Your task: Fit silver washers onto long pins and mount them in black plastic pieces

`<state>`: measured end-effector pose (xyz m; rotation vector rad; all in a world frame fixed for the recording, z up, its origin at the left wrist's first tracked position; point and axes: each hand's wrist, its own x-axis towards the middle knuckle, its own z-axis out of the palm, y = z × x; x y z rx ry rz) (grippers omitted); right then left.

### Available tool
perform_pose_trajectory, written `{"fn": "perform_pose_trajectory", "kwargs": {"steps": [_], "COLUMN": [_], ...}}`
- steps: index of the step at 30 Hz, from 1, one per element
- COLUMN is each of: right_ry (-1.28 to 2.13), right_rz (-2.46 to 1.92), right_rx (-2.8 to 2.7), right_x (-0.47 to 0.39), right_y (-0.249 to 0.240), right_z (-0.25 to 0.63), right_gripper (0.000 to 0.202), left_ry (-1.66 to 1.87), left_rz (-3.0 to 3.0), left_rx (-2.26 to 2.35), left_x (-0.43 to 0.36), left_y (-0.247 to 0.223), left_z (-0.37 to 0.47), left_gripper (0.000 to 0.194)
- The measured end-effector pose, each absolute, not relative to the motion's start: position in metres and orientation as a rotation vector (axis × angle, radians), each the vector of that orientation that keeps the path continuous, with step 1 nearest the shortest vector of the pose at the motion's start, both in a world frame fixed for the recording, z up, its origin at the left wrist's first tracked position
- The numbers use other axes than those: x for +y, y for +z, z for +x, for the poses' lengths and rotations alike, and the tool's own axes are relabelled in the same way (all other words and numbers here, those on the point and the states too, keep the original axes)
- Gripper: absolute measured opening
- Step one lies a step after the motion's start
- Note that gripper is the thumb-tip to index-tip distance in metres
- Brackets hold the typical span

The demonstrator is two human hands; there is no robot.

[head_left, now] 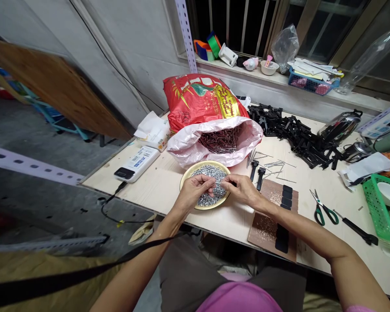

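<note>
My left hand (pixel 198 189) is closed in a pinch above a yellow-rimmed bowl (pixel 204 207) full of small silvery metal pieces (pixel 211 173). Facing it, my right hand (pixel 242 189) also pinches, its fingertips over the bowl's right side. A thin, light glint shows between the two sets of fingertips, too small to name. Behind the bowl, a red bag (pixel 201 102) lies with its white mouth folded open, and many thin dark metal rods (pixel 221 141) show inside. Two black plastic pieces (pixel 260 177) and several loose thin metal rods (pixel 274 164) lie beyond my right hand.
A brown board (pixel 260 229) with black pads lies under my right forearm. Scissors (pixel 323 210), a black-handled tool (pixel 359 229) and a green basket (pixel 377 212) are to the right. Black plastic parts (pixel 299 136) are heaped behind. At left sits a white device (pixel 138 164) with a cable.
</note>
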<state>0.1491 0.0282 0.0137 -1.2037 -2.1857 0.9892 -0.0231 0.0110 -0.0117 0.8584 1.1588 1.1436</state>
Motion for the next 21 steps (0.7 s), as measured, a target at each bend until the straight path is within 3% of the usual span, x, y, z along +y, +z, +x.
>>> {"fn": "perform_pose_trajectory", "kwargs": {"steps": [5,8,15,21], "right_ry": [0.293,0.09,0.42,0.835], "right_rz": [-1.154,-1.099,-1.206,-1.223], "right_rx": [-2.403,-2.398,-2.285,-2.095], "right_x": [0.022,0.02,0.022,0.026], "right_y": [0.01,0.009,0.017,0.018], "right_z": [0.148,0.146,0.149,0.152], "right_gripper": [0.022,0.026,0.014,0.015], "left_ry": [1.157,1.167,1.201,1.209], "left_rz": [0.733,0.626,0.834,0.84], "left_rx": [1.138,1.099,1.135,1.091], "left_x": [0.009,0.009,0.005,0.004], "left_y": [-0.009,-0.008,-0.008,-0.005], "left_z": [-0.02,-0.019,-0.017,-0.017], "left_gripper": [0.042,0.043,0.033,0.037]}}
